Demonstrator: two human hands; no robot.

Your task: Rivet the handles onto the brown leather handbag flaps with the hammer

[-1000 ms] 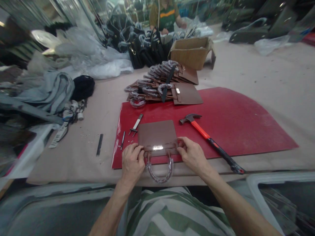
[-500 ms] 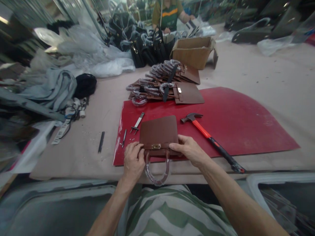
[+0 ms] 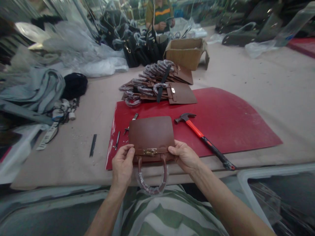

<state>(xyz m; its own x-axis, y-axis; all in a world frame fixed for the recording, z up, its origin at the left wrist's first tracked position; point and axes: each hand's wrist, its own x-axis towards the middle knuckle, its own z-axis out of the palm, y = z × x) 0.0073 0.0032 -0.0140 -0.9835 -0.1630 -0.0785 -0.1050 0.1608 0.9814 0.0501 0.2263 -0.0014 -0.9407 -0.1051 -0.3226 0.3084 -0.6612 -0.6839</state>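
A brown leather bag front (image 3: 151, 134) with a gold clasp and a plastic-wrapped handle is lifted just above the near edge of the red mat (image 3: 228, 118). My left hand (image 3: 122, 165) grips its lower left corner, thumb on top. My right hand (image 3: 184, 156) grips its lower right corner by the strap. The handle hangs down toward my striped shirt.
A red-handled hammer (image 3: 200, 136) lies on the mat to the right. Small metal tools (image 3: 131, 121) lie left of the bag piece. A pile of brown bag pieces (image 3: 157, 85) sits behind, with a cardboard box (image 3: 185, 52) and a person beyond.
The bag piece was pressed flat on the mat; both hands now hold it raised and tilted toward me. The clasp now shows gold rather than as a bright glare.
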